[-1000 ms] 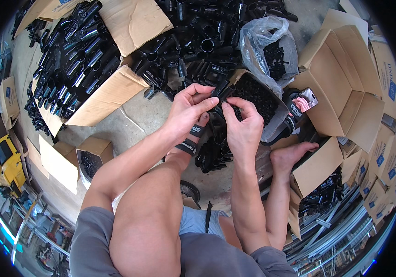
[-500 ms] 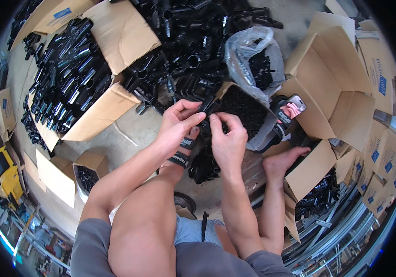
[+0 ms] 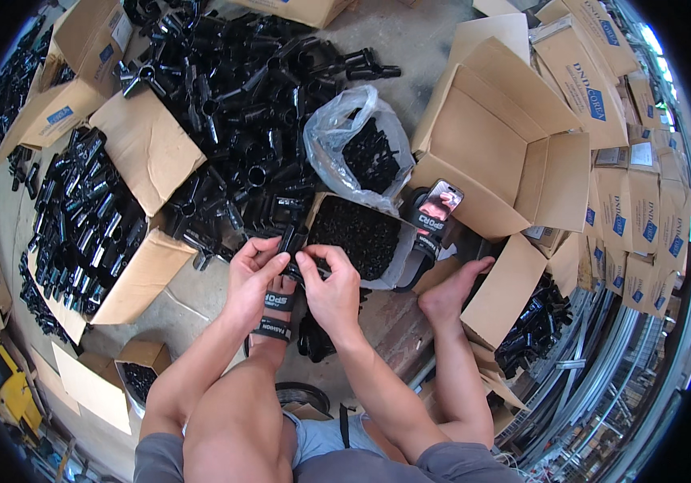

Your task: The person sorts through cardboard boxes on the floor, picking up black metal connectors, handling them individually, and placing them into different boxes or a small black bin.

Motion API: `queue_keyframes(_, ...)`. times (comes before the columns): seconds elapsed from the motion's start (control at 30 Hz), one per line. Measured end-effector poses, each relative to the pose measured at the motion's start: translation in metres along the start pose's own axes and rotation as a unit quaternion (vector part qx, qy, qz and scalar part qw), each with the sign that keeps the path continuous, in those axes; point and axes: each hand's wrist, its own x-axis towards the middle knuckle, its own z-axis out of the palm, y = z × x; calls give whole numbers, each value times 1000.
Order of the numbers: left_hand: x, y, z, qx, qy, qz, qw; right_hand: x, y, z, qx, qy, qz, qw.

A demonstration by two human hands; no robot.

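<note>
My left hand [image 3: 252,278] and my right hand [image 3: 332,288] meet in front of me, both gripping a black plastic pipe fitting [image 3: 291,241] between their fingertips. Just beyond them sits a small box of tiny black parts [image 3: 359,233]. A clear plastic bag [image 3: 358,146] with more black pieces lies behind that box. A big heap of black fittings [image 3: 241,105] covers the floor farther out. My bare knee and a sandalled foot are under my hands.
An open cardboard box full of black fittings [image 3: 88,233] stands to the left. A large empty carton [image 3: 506,153] lies open on the right, with stacked cartons [image 3: 635,209] past it. A phone [image 3: 440,200] rests near the small box. A yellow object [image 3: 3,386] sits lower left.
Both hands stay together on the black fitting; they sit lower in the picture as the view has tilted farther out, showing more of the heap.
</note>
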Motion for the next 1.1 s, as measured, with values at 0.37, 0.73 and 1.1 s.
queue_keyframes(0.37, -1, -1, 5, 19, -13, 5, 1000, -2, 0, -5, -33, 25, -106, 994)
queue_keyframes(0.73, -4, -1, 4, -2, -13, 13, 1000, -8, -4, -6, -16, 20, -84, 996)
queue_keyframes(1.1, -11, -3, 21, 74, -70, 1, 995, -19, 5, -23, 65, 80, -50, 993)
